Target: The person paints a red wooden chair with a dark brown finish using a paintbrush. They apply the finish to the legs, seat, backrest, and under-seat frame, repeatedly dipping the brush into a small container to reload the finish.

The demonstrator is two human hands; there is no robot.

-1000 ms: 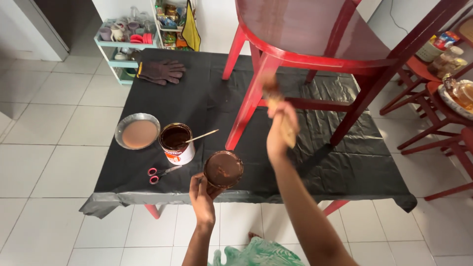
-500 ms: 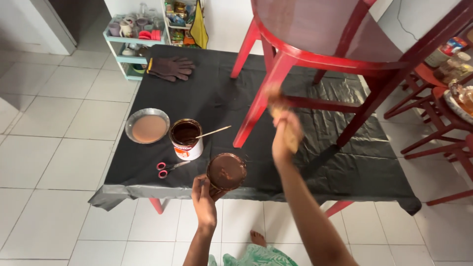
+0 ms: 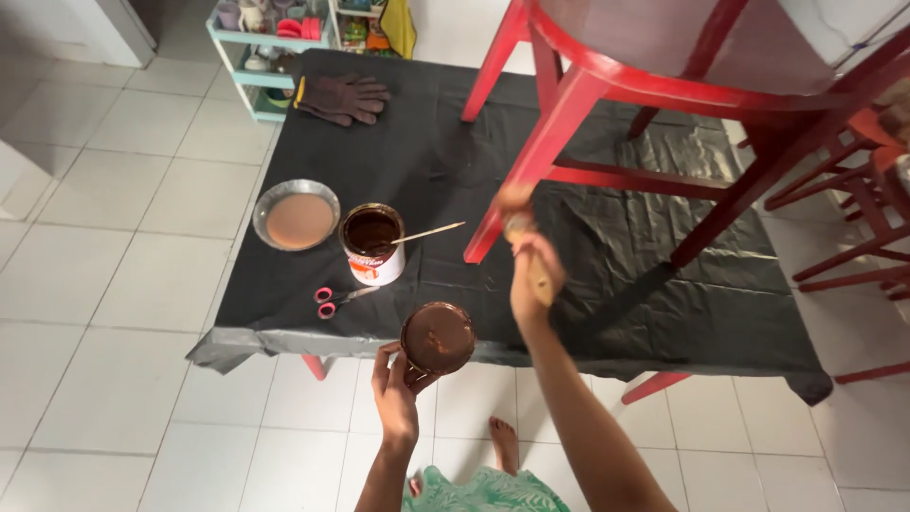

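A table covered with a black sheet is seen from above. Near its left edge, a shallow metal dish of pale brown liquid is set, with an open paint tin just beside it; a thin stick rests across the tin's rim. A pair of red-handled scissors lies close to the front edge, and dark gloves lie at the far left corner. The left hand is closed around a small cup of brown paint, held just over the table's front edge. The right hand is clamped on the handle of a brush, whose blurred head is held at the front leg of a red chair standing on the table.
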